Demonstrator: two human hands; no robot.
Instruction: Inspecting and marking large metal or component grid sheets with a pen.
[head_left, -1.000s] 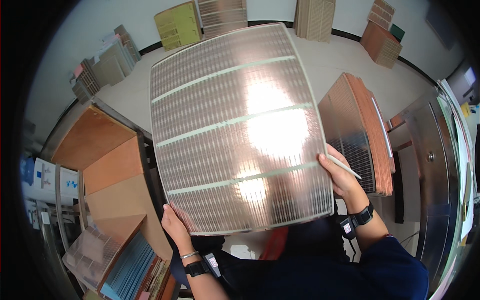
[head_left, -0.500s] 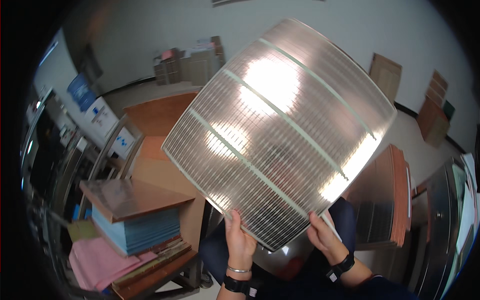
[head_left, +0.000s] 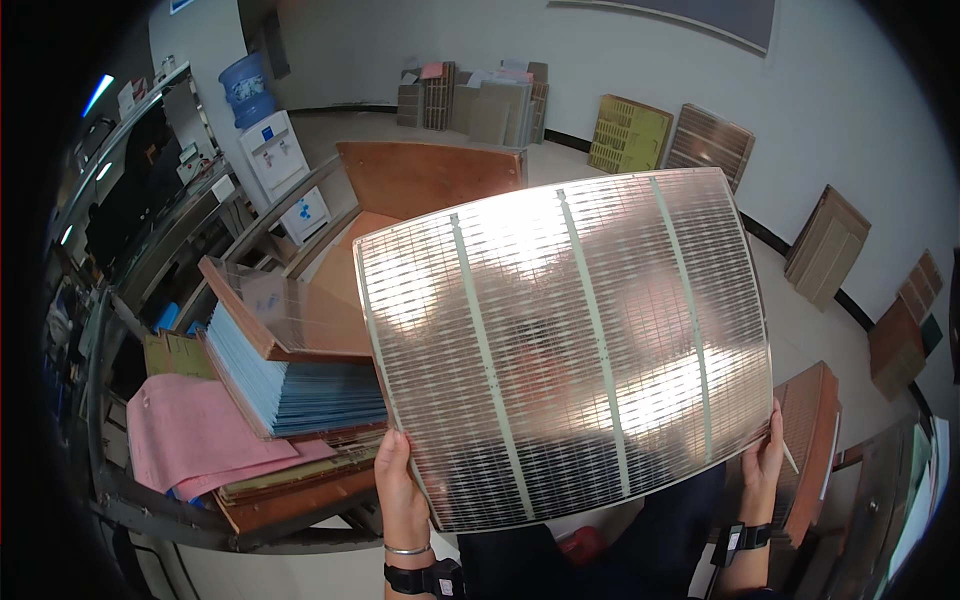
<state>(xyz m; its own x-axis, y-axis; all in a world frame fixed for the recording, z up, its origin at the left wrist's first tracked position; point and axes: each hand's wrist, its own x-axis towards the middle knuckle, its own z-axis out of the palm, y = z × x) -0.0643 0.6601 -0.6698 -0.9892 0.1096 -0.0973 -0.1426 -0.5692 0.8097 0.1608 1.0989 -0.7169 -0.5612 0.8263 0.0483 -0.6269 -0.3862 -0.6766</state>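
Note:
A large, shiny copper-coloured circuit board panel [head_left: 640,300] with a fine grid and several pale green stripes is held up in front of me, tilted so that lamps glare in it. My left hand [head_left: 399,478] grips its lower left edge, thumb on the face, other fingers hidden behind. On the lower right edge, my right hand [head_left: 765,455] is closed round the panel. A thin pale stick [head_left: 791,458], perhaps a pen, pokes out beside that hand; how it is held is hidden.
Left stands a metal-framed rack with a stack of blue sheets [head_left: 320,395] under a brown board [head_left: 290,310], plus pink sheets [head_left: 190,430]. More copper-coloured panels [head_left: 815,440] stack at right. Boards [head_left: 630,133] lean against the far wall near a water dispenser [head_left: 275,150].
The panel has turned from a diagonal slant to nearly level and come lower. My hands have moved apart to its left and right edges. The head view has shifted too.

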